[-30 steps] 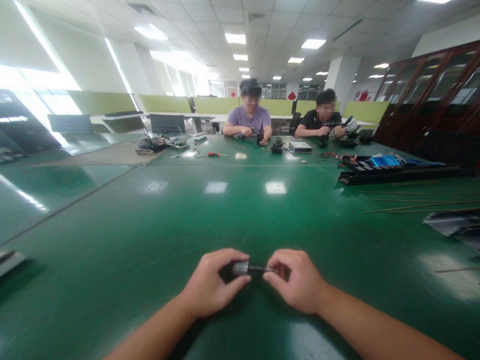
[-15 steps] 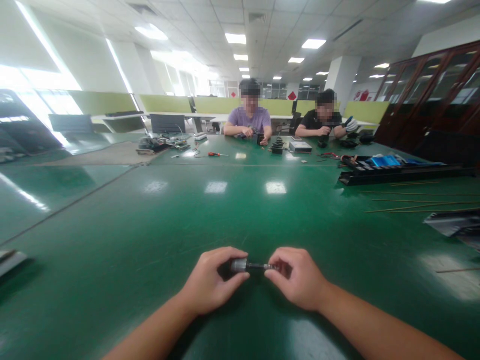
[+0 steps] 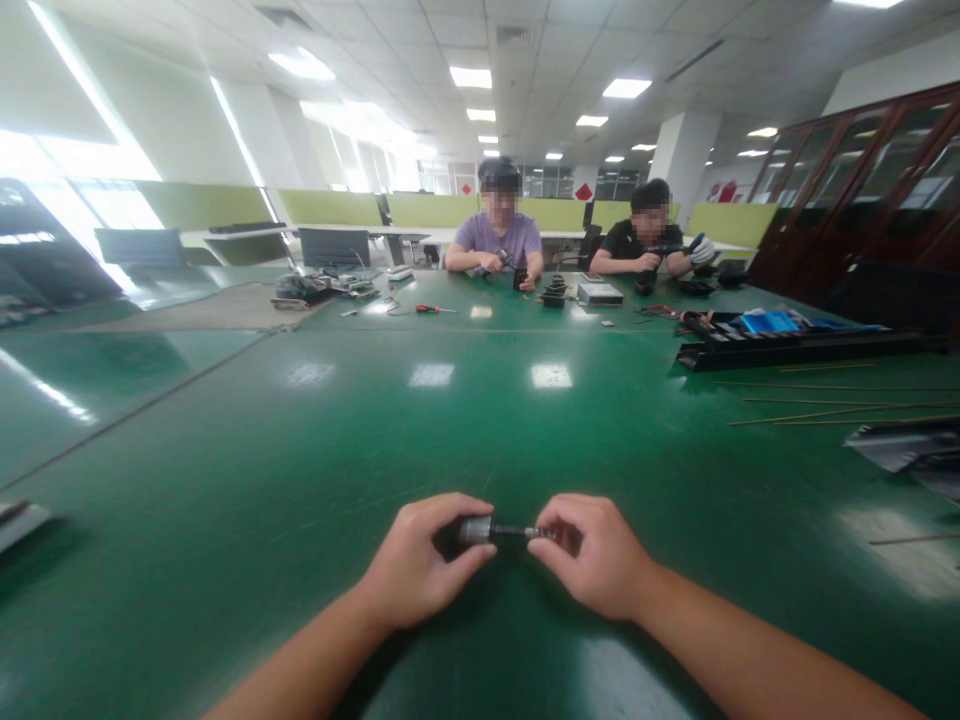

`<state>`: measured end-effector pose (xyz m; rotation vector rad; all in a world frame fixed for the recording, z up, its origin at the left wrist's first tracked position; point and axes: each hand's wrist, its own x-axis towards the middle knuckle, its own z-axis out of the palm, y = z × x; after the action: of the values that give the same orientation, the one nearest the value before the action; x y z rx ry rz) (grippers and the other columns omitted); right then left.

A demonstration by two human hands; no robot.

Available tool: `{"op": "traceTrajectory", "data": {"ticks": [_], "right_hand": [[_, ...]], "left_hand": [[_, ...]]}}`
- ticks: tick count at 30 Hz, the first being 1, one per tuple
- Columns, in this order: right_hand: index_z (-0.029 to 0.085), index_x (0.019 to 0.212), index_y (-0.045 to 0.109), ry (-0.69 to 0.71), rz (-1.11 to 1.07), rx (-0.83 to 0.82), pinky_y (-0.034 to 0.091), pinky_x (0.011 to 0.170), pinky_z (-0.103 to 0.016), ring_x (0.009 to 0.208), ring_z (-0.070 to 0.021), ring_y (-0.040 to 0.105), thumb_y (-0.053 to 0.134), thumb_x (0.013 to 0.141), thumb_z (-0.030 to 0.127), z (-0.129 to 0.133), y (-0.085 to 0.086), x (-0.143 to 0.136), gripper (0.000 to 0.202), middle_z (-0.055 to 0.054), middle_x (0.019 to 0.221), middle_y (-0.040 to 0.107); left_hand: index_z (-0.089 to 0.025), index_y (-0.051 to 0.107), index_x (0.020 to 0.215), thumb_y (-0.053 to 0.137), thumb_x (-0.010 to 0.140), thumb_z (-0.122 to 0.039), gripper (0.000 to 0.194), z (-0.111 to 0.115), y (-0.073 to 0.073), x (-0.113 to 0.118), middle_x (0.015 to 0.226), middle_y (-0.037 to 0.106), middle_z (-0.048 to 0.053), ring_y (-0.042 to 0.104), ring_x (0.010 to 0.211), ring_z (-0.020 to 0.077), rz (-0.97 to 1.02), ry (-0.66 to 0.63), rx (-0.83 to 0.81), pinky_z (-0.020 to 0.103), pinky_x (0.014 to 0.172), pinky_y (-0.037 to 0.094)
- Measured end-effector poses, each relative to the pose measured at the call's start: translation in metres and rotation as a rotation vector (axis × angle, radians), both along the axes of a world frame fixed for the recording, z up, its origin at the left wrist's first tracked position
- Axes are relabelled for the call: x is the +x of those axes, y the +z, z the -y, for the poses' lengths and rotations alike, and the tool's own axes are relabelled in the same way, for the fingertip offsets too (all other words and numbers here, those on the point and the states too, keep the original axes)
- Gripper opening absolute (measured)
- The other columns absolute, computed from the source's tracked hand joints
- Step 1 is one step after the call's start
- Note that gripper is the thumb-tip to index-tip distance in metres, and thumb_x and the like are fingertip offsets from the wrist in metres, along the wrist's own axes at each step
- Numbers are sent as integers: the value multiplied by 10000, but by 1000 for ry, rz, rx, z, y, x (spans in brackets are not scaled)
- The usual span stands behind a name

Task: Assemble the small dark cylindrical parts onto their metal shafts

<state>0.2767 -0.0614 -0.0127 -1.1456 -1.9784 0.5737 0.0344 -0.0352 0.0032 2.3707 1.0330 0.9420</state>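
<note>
A small part [image 3: 478, 530] with a silver-grey cylinder and a thin dark shaft lies crosswise between my hands, just over the green table. Its exact kind I cannot make out. My left hand [image 3: 416, 565] pinches the cylinder at the left end between thumb and fingers. The shaft runs right to my right hand [image 3: 604, 560], where thumb and fingertips are closed on its far end. That end is partly hidden by the fingers.
Across the green table [image 3: 360, 440] sit two people handling dark parts. Before them lie a red screwdriver [image 3: 429, 309], a stack of black pieces [image 3: 554, 292] and a grey box [image 3: 600, 293]. A long black tray [image 3: 795, 347] and thin rods [image 3: 840, 411] lie to the right.
My hands and the part stay nearly still. Across the table, the person at right now has a dark tool-like thing raised a little higher.
</note>
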Motion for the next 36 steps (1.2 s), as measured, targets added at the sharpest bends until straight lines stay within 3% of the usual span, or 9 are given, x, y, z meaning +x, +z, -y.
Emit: {"op": "traceTrajectory", "data": {"ticks": [36], "right_hand": [[187,737,642,-22,1,-19,386,559,-242,557,-123,550,686,806,231,-1,-2,0,92,17,634,614]], "left_hand": [[-225,692,1019,716,805,-291,225,0,-1,-1,916,735,16,690,811,173,9,25,-10,277,754,530]]}}
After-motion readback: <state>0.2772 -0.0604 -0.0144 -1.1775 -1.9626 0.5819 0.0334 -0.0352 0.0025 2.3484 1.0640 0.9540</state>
